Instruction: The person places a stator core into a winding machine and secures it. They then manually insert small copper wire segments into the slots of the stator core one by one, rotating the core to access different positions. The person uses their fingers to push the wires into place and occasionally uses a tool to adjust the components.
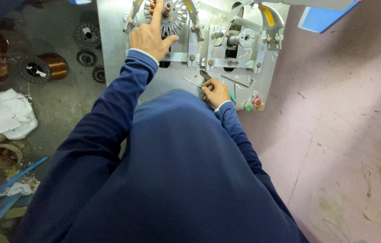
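hands at the winding fixture

grey metal fixture plate (pixel 123 54) stands before us. our left hand (pixel 149 36) lies fingers spread on the slotted stator disc (pixel 169 17) at its top edge. our right hand (pixel 216 92) grips green-handled cutters (pixel 208 77) near the bottom edge, beside coloured buttons (pixel 253 104).

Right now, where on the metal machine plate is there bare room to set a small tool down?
Bare plate lies between the left hand and the right hand, below the slotted round core. The right hand holds green-handled pliers beside the coloured buttons. The upper plate is crowded with clamps and a spindle.
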